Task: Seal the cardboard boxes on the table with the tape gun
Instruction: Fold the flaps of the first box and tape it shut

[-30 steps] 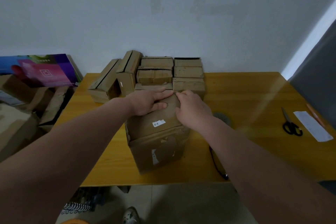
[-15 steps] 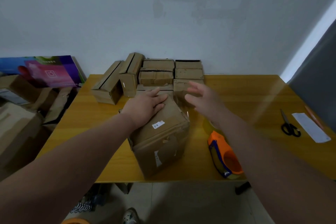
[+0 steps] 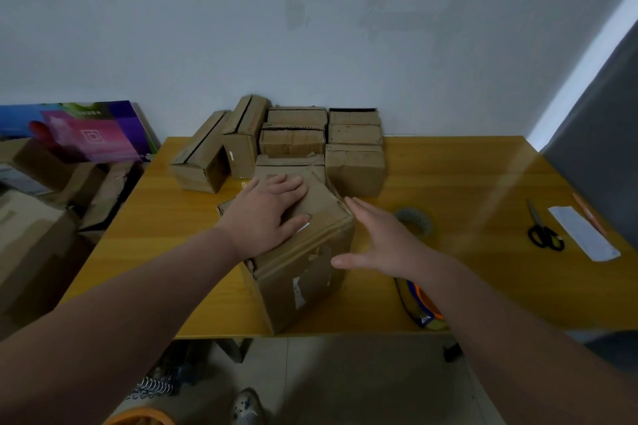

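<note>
Brown cardboard makes up the box [image 3: 303, 259] at the near edge of the wooden table [image 3: 466, 183], turned at an angle so one corner points toward the viewer. Its top flaps are folded down, and torn white label scraps show on its near side. The left hand [image 3: 266, 214] lies flat on the top of this box, palm down, fingers spread and gripping nothing. The right hand [image 3: 383, 241] hovers just to the right of the box, fingers stretched out and empty; whether its thumb touches the box side I cannot tell. Under the right forearm, near the table's front edge, lies the tape gun [image 3: 423, 307], only partly visible in orange and blue. A roll of tape [image 3: 414, 219] sits on the table just beyond the right hand. Farther back, against the wall, a cluster of smaller boxes [image 3: 293, 141] is stacked and leaning together. At the far right of the table lie scissors [image 3: 543, 233] and, beside them, a strip of white paper [image 3: 583, 233]. More cardboard is piled off the table to the left.
</note>
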`<state>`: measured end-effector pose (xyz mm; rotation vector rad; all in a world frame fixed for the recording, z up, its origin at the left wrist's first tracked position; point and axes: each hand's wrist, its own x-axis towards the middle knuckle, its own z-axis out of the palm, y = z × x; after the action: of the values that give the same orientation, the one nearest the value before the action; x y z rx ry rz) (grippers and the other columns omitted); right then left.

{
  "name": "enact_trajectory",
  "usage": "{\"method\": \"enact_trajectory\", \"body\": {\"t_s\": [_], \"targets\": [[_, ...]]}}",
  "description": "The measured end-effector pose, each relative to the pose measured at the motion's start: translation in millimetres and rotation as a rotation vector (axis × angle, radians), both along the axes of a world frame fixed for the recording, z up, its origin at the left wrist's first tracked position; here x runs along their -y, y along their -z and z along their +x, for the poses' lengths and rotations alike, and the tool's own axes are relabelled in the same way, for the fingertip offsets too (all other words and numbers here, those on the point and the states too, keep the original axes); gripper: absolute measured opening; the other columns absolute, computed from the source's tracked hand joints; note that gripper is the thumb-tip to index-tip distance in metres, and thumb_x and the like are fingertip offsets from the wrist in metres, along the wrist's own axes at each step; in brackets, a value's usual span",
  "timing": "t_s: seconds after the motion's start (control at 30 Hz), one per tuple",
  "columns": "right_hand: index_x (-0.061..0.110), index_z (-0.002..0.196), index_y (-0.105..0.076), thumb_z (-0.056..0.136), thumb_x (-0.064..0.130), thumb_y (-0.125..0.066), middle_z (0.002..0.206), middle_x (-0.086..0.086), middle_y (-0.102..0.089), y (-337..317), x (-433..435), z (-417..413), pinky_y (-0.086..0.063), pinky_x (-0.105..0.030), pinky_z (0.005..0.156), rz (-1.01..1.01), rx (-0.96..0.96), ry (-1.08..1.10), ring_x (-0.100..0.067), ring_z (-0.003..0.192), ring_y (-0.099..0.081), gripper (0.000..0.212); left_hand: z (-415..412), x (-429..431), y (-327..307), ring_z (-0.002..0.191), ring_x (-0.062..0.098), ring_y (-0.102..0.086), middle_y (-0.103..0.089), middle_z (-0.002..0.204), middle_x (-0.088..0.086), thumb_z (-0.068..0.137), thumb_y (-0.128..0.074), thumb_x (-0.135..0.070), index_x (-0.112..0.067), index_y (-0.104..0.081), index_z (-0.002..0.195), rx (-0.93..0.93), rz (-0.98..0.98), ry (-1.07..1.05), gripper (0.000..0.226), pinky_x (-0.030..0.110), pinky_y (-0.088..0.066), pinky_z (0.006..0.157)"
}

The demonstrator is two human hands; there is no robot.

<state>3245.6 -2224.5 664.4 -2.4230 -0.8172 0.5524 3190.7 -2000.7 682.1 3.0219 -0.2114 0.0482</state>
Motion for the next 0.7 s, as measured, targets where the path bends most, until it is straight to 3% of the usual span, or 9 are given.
{"method": "enact_trajectory", "body": {"t_s": [0.13, 0.37, 0.53, 0.7], "targets": [[0.034, 0.153, 0.000, 0.074, 0.059, -0.071, 0.161, 0.012, 0.005, -3, -1, -5, -0.015, -0.046, 0.118, -0.087, 0.127, -0.049, -0.021, 0.148, 0.001, 0.109, -7, -1, 3, 0.139, 0.019, -0.036, -0.045, 0.146, -0.002, 0.082, -0.015, -0.064, -0.020, -0.046, 0.141, 0.079, -0.021, 0.012, 0.079, 0.040, -0.028, 0.114], [0.028, 0.153, 0.005, 0.084, 0.061, -0.057, 0.160, -0.002, 0.015, -15, -6, -13, -0.013, -0.048, 0.119, -0.434, 0.568, -0.145, -0.029, 0.147, 0.001, 0.099, -11, 3, 1, 0.139, 0.019, -0.036, -0.044, 0.147, -0.002, 0.090, -0.027, -0.055, -0.021, -0.045, 0.141, 0.069, -0.013, -0.015, 0.064, 0.039, -0.024, 0.114], [0.020, 0.154, 0.004, 0.085, 0.060, -0.057, 0.160, -0.006, 0.015, -18, -13, -21, -0.009, -0.051, 0.118, -0.502, 0.641, -0.228, -0.031, 0.147, 0.002, 0.100, -9, 5, 1, 0.139, 0.020, -0.035, -0.043, 0.147, -0.001, 0.095, -0.037, -0.050, -0.019, -0.044, 0.142, 0.064, -0.015, -0.006, 0.056, 0.040, -0.024, 0.115], [0.032, 0.153, -0.003, 0.080, 0.066, -0.057, 0.161, -0.002, 0.014, -28, -9, -12, -0.003, -0.052, 0.119, -0.431, 0.606, -0.301, -0.029, 0.147, 0.003, 0.098, -10, 2, 3, 0.137, 0.021, -0.040, -0.047, 0.144, 0.000, 0.088, -0.022, -0.059, -0.019, -0.048, 0.139, 0.083, -0.026, 0.006, 0.070, 0.042, -0.026, 0.113]]}}
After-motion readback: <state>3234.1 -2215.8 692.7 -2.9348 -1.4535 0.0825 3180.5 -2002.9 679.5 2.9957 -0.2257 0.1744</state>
